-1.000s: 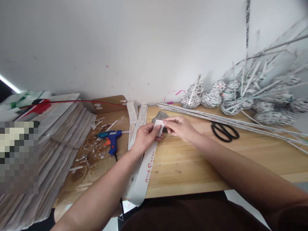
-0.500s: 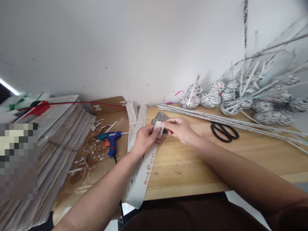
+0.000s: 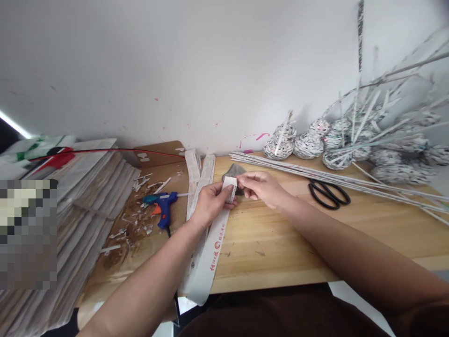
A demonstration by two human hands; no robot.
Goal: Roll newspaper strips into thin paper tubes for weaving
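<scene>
My left hand (image 3: 211, 203) holds the upper end of a white paper strip (image 3: 214, 248) with red print, thumb on top. The strip runs down past the table's front edge. My right hand (image 3: 257, 186) is beside the strip's top corner, its thumb and index finger pinched together; whether paper is between them is too small to tell. Behind both hands lies a grey cloth-like object (image 3: 235, 169), partly covered. More newsprint strips (image 3: 204, 175) lie left of and beneath my left hand.
A blue glue gun (image 3: 164, 208) lies left among paper scraps, beside stacked newspapers (image 3: 87, 210). Black scissors (image 3: 328, 194) and long paper rods (image 3: 298, 169) are at the right. Woven paper shapes (image 3: 280, 142) stand along the wall.
My right fingertips have moved slightly off the strip's top corner. The strip's upper end shows a little more, and my left hand has hardly moved.
</scene>
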